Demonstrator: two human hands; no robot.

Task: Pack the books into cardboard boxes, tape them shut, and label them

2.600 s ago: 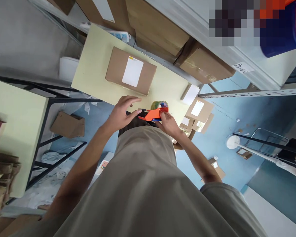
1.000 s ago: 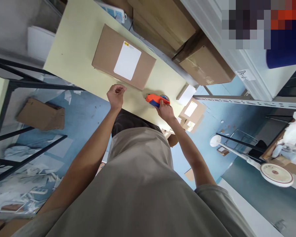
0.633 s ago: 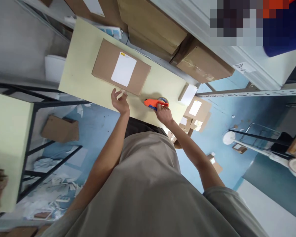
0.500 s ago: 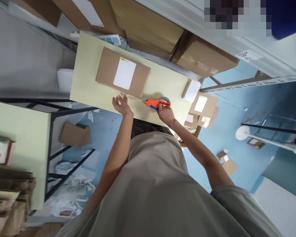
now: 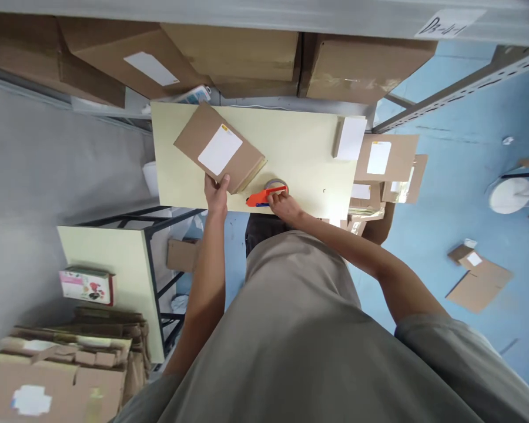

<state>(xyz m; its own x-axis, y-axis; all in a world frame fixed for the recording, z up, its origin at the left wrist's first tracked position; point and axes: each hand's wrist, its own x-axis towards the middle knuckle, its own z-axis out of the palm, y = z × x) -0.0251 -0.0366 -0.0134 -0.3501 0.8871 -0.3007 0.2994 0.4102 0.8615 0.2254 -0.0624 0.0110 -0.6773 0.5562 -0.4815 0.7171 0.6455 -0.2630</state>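
A flat brown cardboard box with a white label lies skewed on the pale yellow table. My left hand grips the box's near corner, thumb on top. My right hand is closed on the handle of an orange tape dispenser, which rests on the table just right of the box.
Big cartons fill the shelf behind the table. A small white-topped box sits at the table's right end, with labelled boxes stacked beside it. A second table and flattened cartons stand at left. Cardboard scraps lie on the blue floor.
My left hand moved from beside the box onto its near corner and took hold; the box now lies turned at an angle. My right hand stays on the tape dispenser. The camera swung.
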